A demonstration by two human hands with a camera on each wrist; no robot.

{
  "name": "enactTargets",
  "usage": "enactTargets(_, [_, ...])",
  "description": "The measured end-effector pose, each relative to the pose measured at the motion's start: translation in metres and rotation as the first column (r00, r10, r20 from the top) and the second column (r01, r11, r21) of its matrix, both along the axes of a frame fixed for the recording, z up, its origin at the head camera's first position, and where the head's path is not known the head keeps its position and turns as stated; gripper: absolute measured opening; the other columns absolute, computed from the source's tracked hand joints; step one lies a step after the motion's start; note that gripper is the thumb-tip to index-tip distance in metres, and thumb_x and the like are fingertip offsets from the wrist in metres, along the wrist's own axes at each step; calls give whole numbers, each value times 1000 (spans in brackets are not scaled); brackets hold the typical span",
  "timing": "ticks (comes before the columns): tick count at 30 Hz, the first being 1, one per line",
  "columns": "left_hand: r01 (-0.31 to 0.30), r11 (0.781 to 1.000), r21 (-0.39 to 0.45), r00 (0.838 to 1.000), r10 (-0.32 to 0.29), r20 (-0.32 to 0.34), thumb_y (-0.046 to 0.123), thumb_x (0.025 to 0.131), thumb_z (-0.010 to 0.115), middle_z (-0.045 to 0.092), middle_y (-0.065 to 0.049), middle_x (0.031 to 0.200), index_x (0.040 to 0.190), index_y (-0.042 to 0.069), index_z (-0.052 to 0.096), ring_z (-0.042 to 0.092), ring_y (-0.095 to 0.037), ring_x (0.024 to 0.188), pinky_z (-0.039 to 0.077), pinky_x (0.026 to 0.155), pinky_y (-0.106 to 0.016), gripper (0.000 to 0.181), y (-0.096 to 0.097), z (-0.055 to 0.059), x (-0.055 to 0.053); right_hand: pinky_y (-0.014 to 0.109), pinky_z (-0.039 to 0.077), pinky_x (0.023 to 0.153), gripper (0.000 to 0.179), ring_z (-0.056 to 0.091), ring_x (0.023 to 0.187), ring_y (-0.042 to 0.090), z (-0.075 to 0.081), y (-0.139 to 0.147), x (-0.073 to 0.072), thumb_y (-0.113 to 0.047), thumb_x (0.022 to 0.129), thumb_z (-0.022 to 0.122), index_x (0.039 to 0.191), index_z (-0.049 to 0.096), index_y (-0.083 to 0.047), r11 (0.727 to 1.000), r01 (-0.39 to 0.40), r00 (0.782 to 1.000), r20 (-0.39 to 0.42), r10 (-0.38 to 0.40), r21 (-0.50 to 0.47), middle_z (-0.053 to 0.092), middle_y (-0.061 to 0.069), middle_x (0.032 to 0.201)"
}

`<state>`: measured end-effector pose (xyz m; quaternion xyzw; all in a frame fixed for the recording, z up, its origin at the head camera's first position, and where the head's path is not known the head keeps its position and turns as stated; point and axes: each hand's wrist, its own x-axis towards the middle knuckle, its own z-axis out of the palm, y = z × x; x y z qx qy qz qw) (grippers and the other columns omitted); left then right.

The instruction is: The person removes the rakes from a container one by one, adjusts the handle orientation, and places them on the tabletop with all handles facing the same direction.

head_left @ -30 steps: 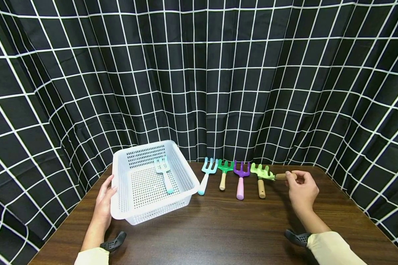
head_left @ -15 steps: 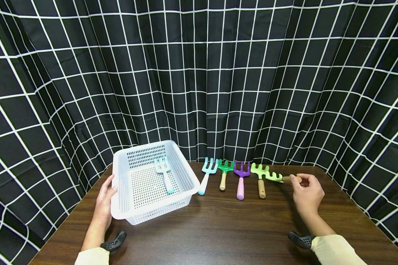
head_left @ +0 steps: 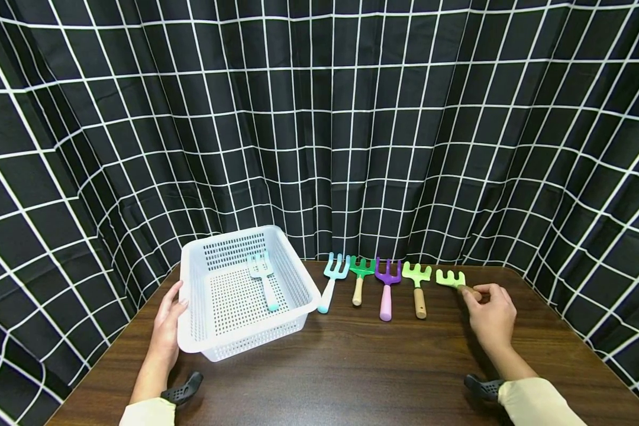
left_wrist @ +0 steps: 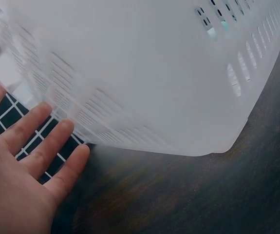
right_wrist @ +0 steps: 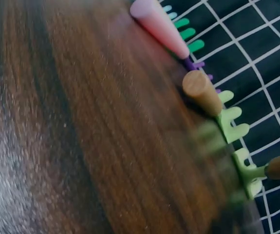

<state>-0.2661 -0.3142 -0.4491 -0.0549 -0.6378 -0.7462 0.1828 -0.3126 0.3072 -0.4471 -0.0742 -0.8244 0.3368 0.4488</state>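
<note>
My right hand (head_left: pixel 492 316) pinches the wooden handle of a light green garden hand rake (head_left: pixel 451 279) between thumb and fingers, its tines facing the curtain. In the right wrist view that hand is almost wholly out of frame; the rake's head (right_wrist: pixel 248 173) shows at the right. My left hand (head_left: pixel 166 325) lies against the left side of a white plastic basket (head_left: pixel 191 313); the left wrist view has its straight fingers (left_wrist: pixel 62 139) touching the perforated wall. Inside the basket lies a pale blue hand fork (head_left: pixel 266 281).
Left of the held rake, a row lies along the table's back: a light green rake (head_left: pixel 418 290), a purple rake with pink handle (head_left: pixel 387 290), a green rake (head_left: pixel 360 279) and a blue fork (head_left: pixel 332 282) near the basket's corner. A black gridded curtain (head_left: pixel 319 130) surrounds the wooden table (head_left: pixel 351 378).
The held light green rake has moved right, away from its neighbour, and turned from sideways towards its tines pointing at the curtain. My left hand and the basket stay put.
</note>
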Motion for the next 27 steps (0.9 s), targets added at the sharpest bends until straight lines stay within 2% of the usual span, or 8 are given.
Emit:
enactTargets(6, [3, 1000, 0, 1000, -3, -2, 19, 104, 42, 64, 8, 110, 149, 12, 26, 64, -8, 88, 51, 70, -21, 48, 0, 0, 0, 50, 35, 73, 21, 53, 82, 38, -4, 2, 0, -6, 78, 76, 92, 62, 3, 999, -16, 988, 151, 10, 37, 57, 22, 86])
enactTargets(10, [10, 1000, 4, 1000, -10, -14, 18, 104, 43, 64, 7, 109, 148, 12, 26, 64, -8, 88, 51, 70, -21, 47, 0, 0, 0, 52, 36, 73, 23, 55, 81, 41, -7, 3, 0, -5, 76, 77, 91, 62, 4, 997, -53, 973, 227, 39, 55, 59, 23, 84])
enactTargets(17, [16, 1000, 4, 1000, -16, -23, 18, 104, 43, 64, 7, 109, 148, 13, 27, 65, -8, 89, 52, 71, -21, 47, 0, 0, 1, 51, 40, 69, 25, 58, 81, 41, -8, 2, 1, -8, 78, 75, 95, 61, 3, 992, -111, 921, 381, 79, 62, 64, 22, 87])
enactTargets(20, [9, 1000, -5, 1000, -9, -20, 18, 104, 42, 64, 7, 109, 148, 12, 26, 65, -8, 89, 51, 70, -21, 48, 0, 0, 1, 49, 41, 66, 26, 58, 80, 41, -8, -1, 1, -8, 77, 74, 96, 60, 3, 991, -121, 906, 415, 84, 63, 64, 23, 88])
enactTargets(27, [9, 1000, 1, 1000, -9, -19, 18, 104, 43, 64, 6, 109, 148, 12, 26, 65, -8, 88, 52, 70, -21, 48, -1, -1, -1, 52, 41, 72, 35, 58, 84, 44, -9, -5, -1, -6, 74, 75, 103, 60, 7, 983, -167, 882, 458, 116, 71, 64, 26, 91])
